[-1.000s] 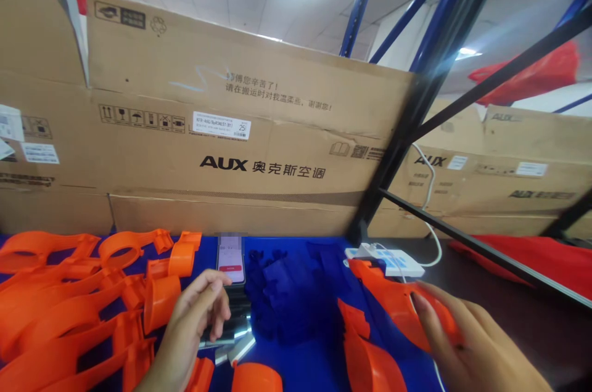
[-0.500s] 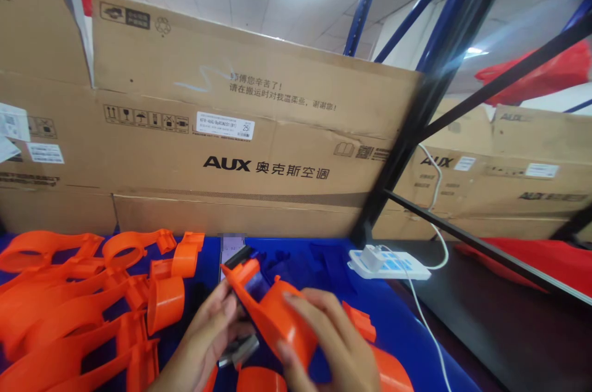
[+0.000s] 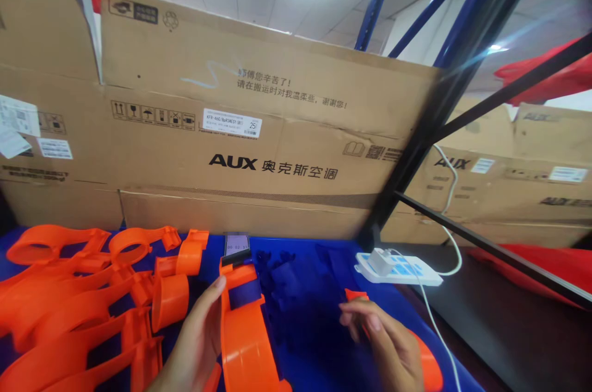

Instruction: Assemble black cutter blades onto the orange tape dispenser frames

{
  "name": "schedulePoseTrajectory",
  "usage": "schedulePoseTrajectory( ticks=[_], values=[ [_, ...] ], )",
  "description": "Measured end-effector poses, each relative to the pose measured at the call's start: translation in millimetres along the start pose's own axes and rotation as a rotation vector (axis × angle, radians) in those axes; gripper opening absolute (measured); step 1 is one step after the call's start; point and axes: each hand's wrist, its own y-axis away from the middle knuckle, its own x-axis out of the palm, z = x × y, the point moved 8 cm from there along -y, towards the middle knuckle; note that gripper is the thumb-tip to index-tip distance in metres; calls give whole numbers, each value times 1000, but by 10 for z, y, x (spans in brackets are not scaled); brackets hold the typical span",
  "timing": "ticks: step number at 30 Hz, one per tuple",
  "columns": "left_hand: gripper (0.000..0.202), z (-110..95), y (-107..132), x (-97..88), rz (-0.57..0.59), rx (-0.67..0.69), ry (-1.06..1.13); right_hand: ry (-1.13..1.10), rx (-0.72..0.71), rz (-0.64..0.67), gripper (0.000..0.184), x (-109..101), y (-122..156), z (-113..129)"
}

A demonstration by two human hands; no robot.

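My left hand (image 3: 198,324) grips an orange plastic part (image 3: 247,343) by its left side, thumb along the edge. The part has a wide curved band and a squared opening at its upper end; its bottom runs out of view. A short black piece (image 3: 235,257) lies across that upper end; I cannot tell whether it is attached. Off to the right, my right hand (image 3: 386,343) is apart from the held part, its fingers loosely bent and spaced. It hovers over or touches another orange part (image 3: 429,364), which it partly covers.
Several orange ring-ended parts (image 3: 55,306) are heaped on the blue table cover (image 3: 314,330) at left. Dark blue scraps (image 3: 282,275) lie behind my hands. A phone (image 3: 237,243) leans near the carton (image 3: 277,207). A white power strip (image 3: 400,267) with cables sits beside the rack post (image 3: 402,164).
My right hand has let go of the orange part and moved right, to the other orange part. The held part has turned more upright in my left hand. The view has shifted slightly.
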Motion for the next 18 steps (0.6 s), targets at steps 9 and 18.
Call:
schedulePoseTrajectory(
  ticks=[9, 18],
  values=[
    [40, -26, 8, -177, -177, 32, -152, 48, 73, 264, 38, 585, -350, 394],
    [32, -200, -156, -152, -106, 157, -329, -225, 206, 641, 34, 1641, -379, 548]
  ],
)
